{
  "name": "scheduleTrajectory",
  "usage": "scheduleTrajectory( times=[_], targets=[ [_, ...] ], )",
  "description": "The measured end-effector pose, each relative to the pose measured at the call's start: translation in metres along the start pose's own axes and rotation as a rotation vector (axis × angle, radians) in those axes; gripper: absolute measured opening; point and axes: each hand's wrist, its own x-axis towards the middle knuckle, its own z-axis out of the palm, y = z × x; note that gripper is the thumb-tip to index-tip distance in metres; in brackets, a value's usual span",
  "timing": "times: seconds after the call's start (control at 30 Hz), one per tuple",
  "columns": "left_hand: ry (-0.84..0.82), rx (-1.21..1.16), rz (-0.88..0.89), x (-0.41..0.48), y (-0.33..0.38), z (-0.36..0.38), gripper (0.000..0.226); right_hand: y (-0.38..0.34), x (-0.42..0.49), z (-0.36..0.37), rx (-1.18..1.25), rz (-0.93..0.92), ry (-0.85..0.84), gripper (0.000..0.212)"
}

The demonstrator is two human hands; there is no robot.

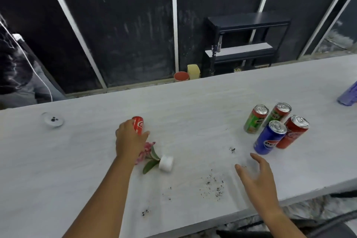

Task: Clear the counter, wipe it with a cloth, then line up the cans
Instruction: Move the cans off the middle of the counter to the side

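On the white counter, my left hand is wrapped around a red can at centre left. Just below that hand a small white pot lies tipped over with its pink flower and green leaves spilled out. My right hand hovers open, palm down, near the front edge and holds nothing. At the right stands a cluster of upright cans: two green ones, a blue one and a red one. Dark crumbs are scattered in front.
A purple cloth sits at the far right edge. A small glass dish with dark specks rests at the left. Behind the counter are a black shelf unit, a red cup and a yellow container.
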Motion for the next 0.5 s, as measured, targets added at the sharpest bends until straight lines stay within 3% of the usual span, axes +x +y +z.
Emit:
scheduleTrajectory(
  times=[0.13,0.27,0.4,0.5],
  targets=[
    [-0.073,0.056,-0.124,0.023,-0.030,-0.009,0.086,0.011,-0.010,0.000,-0.130,-0.033,0.000,0.067],
    [-0.189,-0.031,-0.151,0.032,-0.037,-0.004,0.057,0.014,-0.012,0.003,-0.243,-0.076,0.011,0.065],
    [-0.158,-0.149,-0.130,0.031,-0.037,0.000,0.048,0.013,-0.011,0.005,-0.272,-0.052,0.023,0.064],
    [-0.127,-0.243,-0.101,0.025,-0.028,0.005,0.053,0.013,-0.012,0.005,-0.282,-0.049,0.014,0.063]
  ],
)
